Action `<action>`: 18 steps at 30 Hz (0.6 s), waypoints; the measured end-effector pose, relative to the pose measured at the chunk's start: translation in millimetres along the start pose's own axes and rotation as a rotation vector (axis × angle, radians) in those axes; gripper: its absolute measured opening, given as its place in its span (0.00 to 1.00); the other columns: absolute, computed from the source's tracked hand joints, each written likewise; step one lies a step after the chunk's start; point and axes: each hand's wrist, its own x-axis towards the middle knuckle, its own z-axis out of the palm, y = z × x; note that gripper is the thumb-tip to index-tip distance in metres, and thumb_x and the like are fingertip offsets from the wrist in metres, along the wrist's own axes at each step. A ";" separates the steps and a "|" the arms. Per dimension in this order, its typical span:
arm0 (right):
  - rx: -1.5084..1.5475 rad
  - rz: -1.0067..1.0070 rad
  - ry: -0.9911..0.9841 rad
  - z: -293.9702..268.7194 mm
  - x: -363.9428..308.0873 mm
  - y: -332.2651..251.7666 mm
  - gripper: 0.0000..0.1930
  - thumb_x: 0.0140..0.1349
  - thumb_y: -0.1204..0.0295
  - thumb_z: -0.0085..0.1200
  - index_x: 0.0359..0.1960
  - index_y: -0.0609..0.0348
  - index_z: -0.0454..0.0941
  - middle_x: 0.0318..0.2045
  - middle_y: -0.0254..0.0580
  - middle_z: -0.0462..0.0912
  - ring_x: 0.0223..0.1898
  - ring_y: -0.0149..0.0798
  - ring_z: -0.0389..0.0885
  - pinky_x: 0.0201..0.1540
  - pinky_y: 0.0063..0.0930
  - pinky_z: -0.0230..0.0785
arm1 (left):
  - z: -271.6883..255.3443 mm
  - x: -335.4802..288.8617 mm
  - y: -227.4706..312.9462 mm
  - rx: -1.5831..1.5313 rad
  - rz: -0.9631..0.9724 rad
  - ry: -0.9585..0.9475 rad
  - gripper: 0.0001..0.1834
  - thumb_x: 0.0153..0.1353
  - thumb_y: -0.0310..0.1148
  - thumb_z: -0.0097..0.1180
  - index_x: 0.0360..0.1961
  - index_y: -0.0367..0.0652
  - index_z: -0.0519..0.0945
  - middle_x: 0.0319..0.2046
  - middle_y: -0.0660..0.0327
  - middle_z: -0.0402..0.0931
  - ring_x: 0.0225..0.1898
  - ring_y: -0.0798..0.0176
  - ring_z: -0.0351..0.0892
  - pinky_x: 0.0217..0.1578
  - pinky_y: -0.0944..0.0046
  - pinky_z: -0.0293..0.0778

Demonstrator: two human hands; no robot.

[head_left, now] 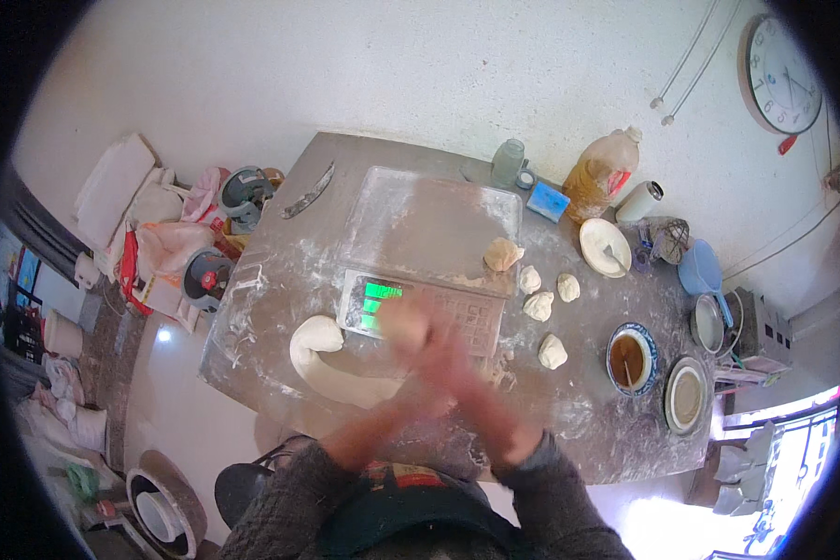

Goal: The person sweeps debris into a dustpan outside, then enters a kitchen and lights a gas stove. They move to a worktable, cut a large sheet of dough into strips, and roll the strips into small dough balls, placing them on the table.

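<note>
My left hand [424,398] and my right hand [446,362] come together over the keypad side of a digital scale [350,304], smeared by motion. Their fingers overlap, and I cannot make out whether anything is between them. The scale has a lit green display and a wide, flour-dusted metal platform [420,219]. A thick curved rope of dough [331,369] lies on the table left of my hands, one part of it behind my left forearm. One tan dough lump [502,254] sits on the platform's right corner. Several pale dough lumps [539,306] lie right of the scale.
The floured table [280,271] also holds a dough scraper or blade [310,191], a glass jar [508,162], a blue box [548,202], an oil jug [602,177], a white bowl with a spoon [599,241], a bowl of brown liquid [632,359] and a blue dipper [700,269].
</note>
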 end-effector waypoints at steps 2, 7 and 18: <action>-0.200 0.038 0.196 -19.7 49.5 34.5 0.23 0.45 0.71 0.58 0.47 0.54 0.72 0.47 0.45 0.73 0.48 0.46 0.71 0.54 0.36 0.59 | -6.8 -13.7 18.4 -0.121 -0.025 0.009 0.20 0.51 0.39 0.55 0.42 0.38 0.71 0.34 0.52 0.76 0.36 0.56 0.76 0.38 0.60 0.69; -0.757 0.066 0.178 -82.2 42.8 139.0 0.23 0.44 0.71 0.56 0.47 0.50 0.73 0.44 0.43 0.74 0.51 0.48 0.67 0.54 0.37 0.58 | -27.1 -39.2 32.4 -0.597 -0.035 0.035 0.20 0.56 0.40 0.52 0.46 0.40 0.69 0.37 0.54 0.76 0.39 0.56 0.75 0.41 0.59 0.69; -0.251 0.336 0.212 -14.0 -62.2 50.1 0.39 0.44 0.64 0.64 0.58 0.59 0.58 0.58 0.52 0.61 0.60 0.50 0.56 0.62 0.39 0.45 | -55.4 -81.8 -28.0 -1.658 -0.011 0.423 0.22 0.61 0.54 0.41 0.22 0.47 0.63 0.26 0.61 0.70 0.30 0.65 0.70 0.32 0.61 0.70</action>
